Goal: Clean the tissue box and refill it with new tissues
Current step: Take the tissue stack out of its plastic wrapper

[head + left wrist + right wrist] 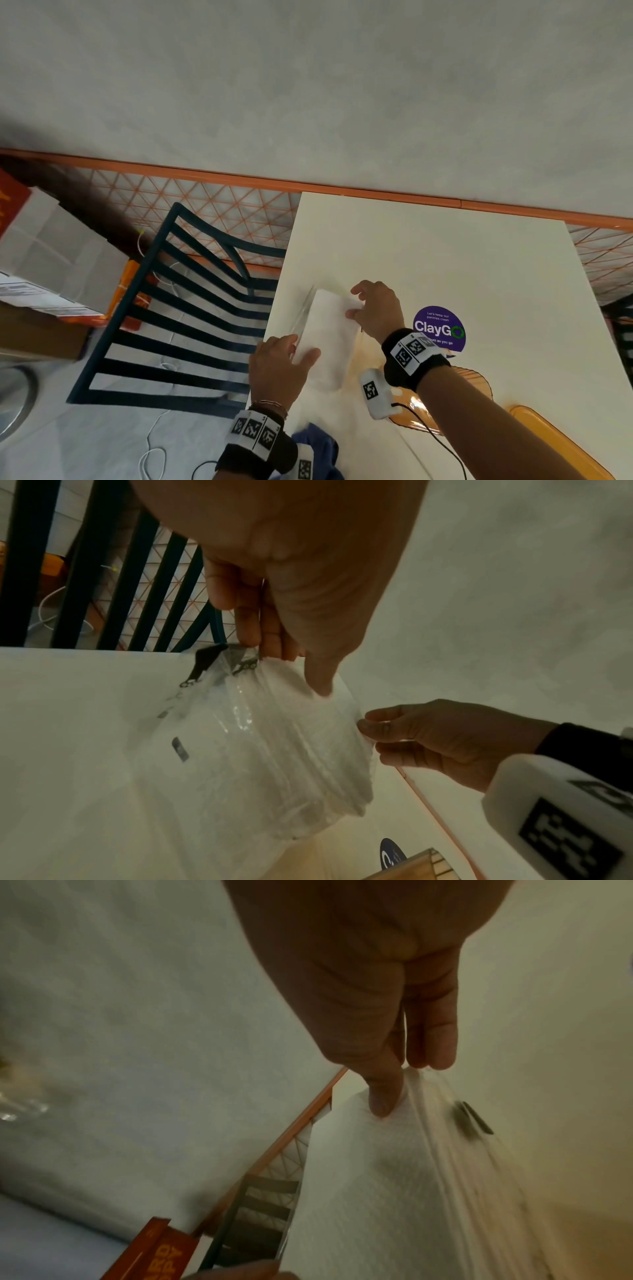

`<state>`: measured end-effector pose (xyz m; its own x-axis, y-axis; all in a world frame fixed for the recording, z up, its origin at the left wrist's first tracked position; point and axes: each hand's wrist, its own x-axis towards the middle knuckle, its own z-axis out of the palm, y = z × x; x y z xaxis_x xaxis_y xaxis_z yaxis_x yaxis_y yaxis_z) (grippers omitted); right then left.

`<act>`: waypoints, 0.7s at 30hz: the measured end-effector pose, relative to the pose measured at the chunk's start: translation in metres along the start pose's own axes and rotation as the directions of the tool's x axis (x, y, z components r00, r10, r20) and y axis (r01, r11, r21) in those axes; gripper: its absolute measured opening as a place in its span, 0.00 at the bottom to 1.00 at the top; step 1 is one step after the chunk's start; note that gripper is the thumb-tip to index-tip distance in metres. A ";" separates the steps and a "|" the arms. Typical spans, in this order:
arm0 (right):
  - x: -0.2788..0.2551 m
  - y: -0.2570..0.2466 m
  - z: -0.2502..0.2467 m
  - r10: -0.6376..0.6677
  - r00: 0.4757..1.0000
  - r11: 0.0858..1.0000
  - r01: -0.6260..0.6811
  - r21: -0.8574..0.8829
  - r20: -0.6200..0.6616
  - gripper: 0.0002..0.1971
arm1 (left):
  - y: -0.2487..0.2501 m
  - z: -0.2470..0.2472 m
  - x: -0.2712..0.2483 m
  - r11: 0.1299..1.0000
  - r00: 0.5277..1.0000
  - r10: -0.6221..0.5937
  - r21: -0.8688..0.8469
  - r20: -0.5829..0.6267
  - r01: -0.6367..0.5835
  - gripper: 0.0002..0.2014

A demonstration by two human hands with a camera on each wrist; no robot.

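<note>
A stack of white tissues [330,337] in a clear plastic wrapper [219,723] with black print is held over the white table [445,260]. My left hand [303,347] grips its near end, thumb on top and fingers on the left side. In the left wrist view the left hand [301,669] pinches the wrapper's top. My right hand [354,303] pinches the far right edge, also seen as the right hand [368,731]. In the right wrist view its thumb [383,1096] presses on the tissue stack [377,1191]. An orange translucent tissue box [472,380] lies under my right forearm.
A blue cloth [320,448] lies at the table's near edge. A purple ClayGo sticker [439,329] is on the tabletop. An orange tray-like part [555,442] sits at the near right. A dark slatted chair [185,308] stands left of the table, with boxes [51,260] beyond it.
</note>
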<state>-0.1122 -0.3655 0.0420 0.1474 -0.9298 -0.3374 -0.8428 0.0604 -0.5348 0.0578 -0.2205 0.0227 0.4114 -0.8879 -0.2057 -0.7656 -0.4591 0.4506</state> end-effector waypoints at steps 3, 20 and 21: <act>0.001 -0.007 0.001 -0.142 0.988 0.979 0.150 -0.139 0.065 0.26 | 0.002 0.000 -0.003 1.000 0.999 -0.011 0.021 0.043 0.010 0.24; 0.017 -0.021 -0.003 -0.074 0.966 0.932 0.156 -0.328 0.249 0.38 | 0.006 -0.007 -0.002 0.988 0.989 -0.087 -0.120 0.121 0.102 0.19; 0.017 -0.022 -0.004 -0.070 0.966 0.934 0.151 -0.323 0.247 0.38 | 0.006 -0.007 -0.002 0.984 0.987 -0.096 -0.140 0.126 0.113 0.19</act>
<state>-0.0931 -0.3840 0.0518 0.3300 -0.8128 -0.4800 -0.9324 -0.2013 -0.3001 0.0561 -0.2207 0.0321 0.4174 -0.8364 -0.3553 -0.6375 -0.5482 0.5414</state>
